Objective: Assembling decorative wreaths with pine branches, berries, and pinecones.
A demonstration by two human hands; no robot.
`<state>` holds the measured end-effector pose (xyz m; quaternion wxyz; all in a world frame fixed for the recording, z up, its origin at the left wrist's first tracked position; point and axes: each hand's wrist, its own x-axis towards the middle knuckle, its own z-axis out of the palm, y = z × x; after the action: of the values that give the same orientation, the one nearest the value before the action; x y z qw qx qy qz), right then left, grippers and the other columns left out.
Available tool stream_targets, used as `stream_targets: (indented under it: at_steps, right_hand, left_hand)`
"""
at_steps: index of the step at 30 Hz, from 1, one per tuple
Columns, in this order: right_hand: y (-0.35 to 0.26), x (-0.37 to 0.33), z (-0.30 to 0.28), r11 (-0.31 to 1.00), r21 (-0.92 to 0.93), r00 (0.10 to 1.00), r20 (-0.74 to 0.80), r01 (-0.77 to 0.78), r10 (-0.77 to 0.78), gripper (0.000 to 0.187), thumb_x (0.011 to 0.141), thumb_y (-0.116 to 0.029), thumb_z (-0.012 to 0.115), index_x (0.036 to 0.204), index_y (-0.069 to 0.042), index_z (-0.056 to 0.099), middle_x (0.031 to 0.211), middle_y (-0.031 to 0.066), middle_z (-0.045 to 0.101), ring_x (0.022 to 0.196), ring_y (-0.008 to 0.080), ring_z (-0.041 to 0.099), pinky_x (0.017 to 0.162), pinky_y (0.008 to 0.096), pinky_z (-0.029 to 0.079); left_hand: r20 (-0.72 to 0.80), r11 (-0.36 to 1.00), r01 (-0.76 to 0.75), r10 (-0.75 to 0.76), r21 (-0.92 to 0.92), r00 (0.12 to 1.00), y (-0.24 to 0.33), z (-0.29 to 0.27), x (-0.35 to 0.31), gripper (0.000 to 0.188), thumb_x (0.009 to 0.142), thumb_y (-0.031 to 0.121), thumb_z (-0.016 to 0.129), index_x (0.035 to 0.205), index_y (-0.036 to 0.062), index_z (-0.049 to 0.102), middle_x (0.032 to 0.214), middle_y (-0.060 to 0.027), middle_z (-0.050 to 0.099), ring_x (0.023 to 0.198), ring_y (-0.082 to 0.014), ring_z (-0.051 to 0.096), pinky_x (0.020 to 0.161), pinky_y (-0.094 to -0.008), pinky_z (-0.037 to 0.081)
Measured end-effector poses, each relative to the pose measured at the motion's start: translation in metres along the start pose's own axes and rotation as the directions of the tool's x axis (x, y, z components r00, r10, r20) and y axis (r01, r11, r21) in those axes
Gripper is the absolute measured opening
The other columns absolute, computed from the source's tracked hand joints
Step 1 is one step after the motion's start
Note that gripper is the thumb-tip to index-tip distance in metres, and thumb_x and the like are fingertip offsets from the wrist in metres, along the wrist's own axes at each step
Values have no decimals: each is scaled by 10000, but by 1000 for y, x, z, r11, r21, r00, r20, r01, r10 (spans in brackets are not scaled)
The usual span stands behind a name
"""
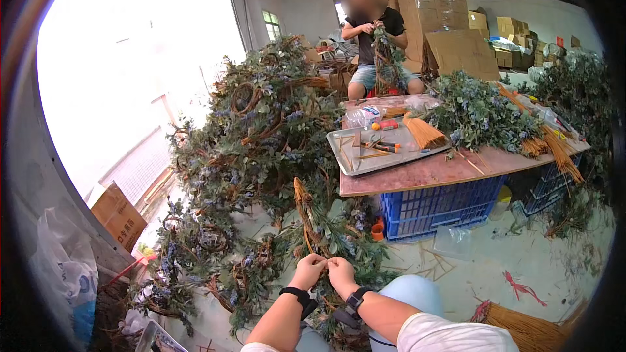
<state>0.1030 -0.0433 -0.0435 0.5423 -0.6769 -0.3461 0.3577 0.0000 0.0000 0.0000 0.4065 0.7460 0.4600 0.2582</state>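
A vine wreath (304,212) with green leaves and brown twigs stands upright before me, its lower part near my knees. My left hand (308,272) is closed in a pinch on its near side. Beside it, my right hand (340,274) pinches at the same spot, the fingertips of both hands almost touching. Any thin tie or stem between the fingers is too small to make out. Leaves and small blue flowers spread around both hands, and my wrists hide part of the wreath's lower end.
A large heap of wreaths (261,117) rises ahead to the left. To the right, a board table (411,181) on blue crates (437,214) bears a metal tray (352,166) with tools, twig bundles and foliage (482,111). Across it a seated person (375,45) handles another wreath. Twig bundles (521,326) lie at lower right.
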Motion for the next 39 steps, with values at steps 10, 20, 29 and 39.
stream_targets:
  at_steps: [10, 20, 29, 39]
  right_hand:
    - [-4, -2, -1, 966, -133, 975, 26, 222, -221, 157, 854, -122, 526, 897, 1, 614, 795, 118, 631, 724, 235, 606, 639, 357, 470]
    - [-9, -9, -4, 917, -226, 930, -93, 329, -356, 131, 807, -127, 550, 809, -21, 628, 835, 157, 594, 793, 325, 568, 717, 402, 456]
    - [-16, -7, -6, 905, -265, 940, 19, 333, -341, 137, 805, -152, 545, 839, -46, 624, 885, 139, 595, 835, 331, 566, 732, 417, 453]
    - [-14, -6, -9, 850, -319, 907, 106, 419, -408, 157, 810, -181, 560, 898, -58, 602, 811, 152, 617, 751, 343, 582, 641, 418, 455]
  left_hand:
    - [-41, 936, 153, -174, -318, 984, -1, 2, 5, 139, 847, 120, 591, 867, -17, 591, 727, -14, 557, 627, -87, 477, 559, -244, 397]
    - [-67, 937, 163, -192, -309, 979, -9, 4, 5, 137, 820, 118, 626, 859, -13, 619, 730, -5, 572, 627, -76, 472, 561, -236, 390]
    - [-86, 967, 111, -134, -230, 987, -14, -3, 5, 171, 765, 149, 672, 798, -15, 635, 679, -25, 599, 604, -92, 520, 535, -265, 415]
    - [-54, 989, -20, 29, 149, 998, 14, -12, -6, 223, 773, 204, 640, 791, -16, 618, 710, -133, 594, 663, -231, 573, 606, -330, 444]
